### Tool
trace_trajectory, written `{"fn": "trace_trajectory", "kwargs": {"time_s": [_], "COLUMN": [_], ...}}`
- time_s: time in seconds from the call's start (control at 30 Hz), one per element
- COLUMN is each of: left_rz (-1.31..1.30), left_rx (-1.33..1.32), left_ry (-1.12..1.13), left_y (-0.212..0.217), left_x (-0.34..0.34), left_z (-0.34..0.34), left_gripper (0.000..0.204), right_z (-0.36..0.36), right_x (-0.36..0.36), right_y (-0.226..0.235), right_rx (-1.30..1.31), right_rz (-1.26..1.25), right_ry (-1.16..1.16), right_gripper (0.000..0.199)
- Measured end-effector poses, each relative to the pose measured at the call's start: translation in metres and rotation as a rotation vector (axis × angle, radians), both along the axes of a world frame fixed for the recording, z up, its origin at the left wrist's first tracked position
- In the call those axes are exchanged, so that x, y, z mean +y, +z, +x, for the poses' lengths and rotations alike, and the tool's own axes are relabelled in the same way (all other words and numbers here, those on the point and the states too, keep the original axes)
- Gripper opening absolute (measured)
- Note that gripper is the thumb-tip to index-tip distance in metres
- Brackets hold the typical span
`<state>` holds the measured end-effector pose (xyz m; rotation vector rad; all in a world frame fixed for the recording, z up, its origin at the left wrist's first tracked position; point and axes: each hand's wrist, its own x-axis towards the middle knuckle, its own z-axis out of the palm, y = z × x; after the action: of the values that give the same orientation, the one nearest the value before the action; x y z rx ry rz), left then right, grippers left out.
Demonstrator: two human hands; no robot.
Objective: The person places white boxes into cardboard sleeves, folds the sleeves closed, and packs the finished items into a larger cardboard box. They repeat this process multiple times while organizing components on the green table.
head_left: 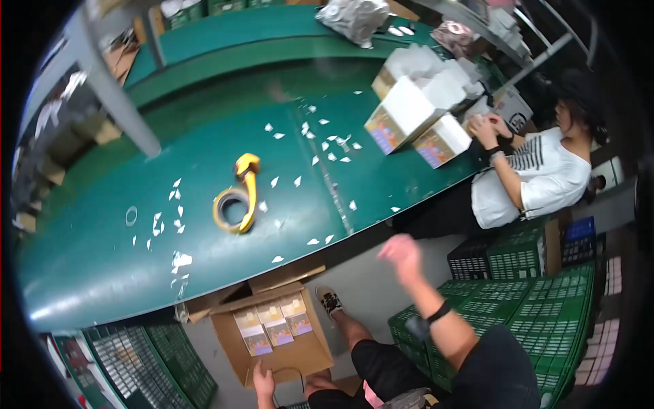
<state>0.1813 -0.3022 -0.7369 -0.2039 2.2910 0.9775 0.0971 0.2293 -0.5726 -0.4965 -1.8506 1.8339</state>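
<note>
Our left hand (263, 379) grips the open cardboard box (308, 352) rim; our right hand (402, 255) hangs spread, empty. A yellow tape dispenser (240, 194) and paper scraps (178, 193) litter the smooth green desk (95, 266).

Three colourful packets (276, 325) in open carton (300, 354)
</note>
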Motion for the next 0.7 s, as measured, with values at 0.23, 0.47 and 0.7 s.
{"fn": "trace_trajectory", "kwargs": {"time_s": [0.23, 0.47, 0.7], "left_rz": [-0.005, -0.087, 0.756], "left_rx": [-0.070, -0.050, -0.080], "left_ry": [-0.021, -0.072, -0.024], "left_y": [-0.014, 0.002, 0.122], "left_x": [0.049, 0.056, 0.184], "left_z": [-0.003, 0.030, -0.064], "left_gripper": [0.051, 0.048, 0.075], "right_z": [-0.032, -0.037, 0.132], "right_x": [0.337, 0.273, 0.012], "right_y": [0.025, -0.019, -0.033], "right_rx": [-0.052, -0.146, -0.580], "right_rz": [0.374, 0.157, -0.118], "right_ry": [-0.626, -0.500, 0.332], "right_gripper": [0.089, 0.043, 0.082]}}
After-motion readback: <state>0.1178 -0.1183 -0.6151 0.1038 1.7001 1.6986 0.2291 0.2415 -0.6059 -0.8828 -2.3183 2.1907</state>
